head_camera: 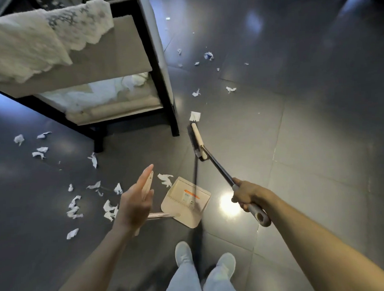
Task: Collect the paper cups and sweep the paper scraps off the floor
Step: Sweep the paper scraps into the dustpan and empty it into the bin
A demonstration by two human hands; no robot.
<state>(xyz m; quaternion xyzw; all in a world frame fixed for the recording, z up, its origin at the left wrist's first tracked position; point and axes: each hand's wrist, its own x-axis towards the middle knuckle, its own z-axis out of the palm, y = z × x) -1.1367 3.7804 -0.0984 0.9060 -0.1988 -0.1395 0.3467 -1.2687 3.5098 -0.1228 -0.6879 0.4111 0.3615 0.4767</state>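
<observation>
Head view: the right hand [245,194] grips the broom [198,143] by its handle, with the broom head on the floor [317,141] just beside a paper scrap [194,116]. The left hand [134,204] is released, fingers straight, beside the dustpan [186,202].

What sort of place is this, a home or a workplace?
Probably a living room or lounge at home, though I cannot be sure: an upholstered armchair with a white throw over it, glossy dark floor tiles, and a household broom and dustpan.
</observation>
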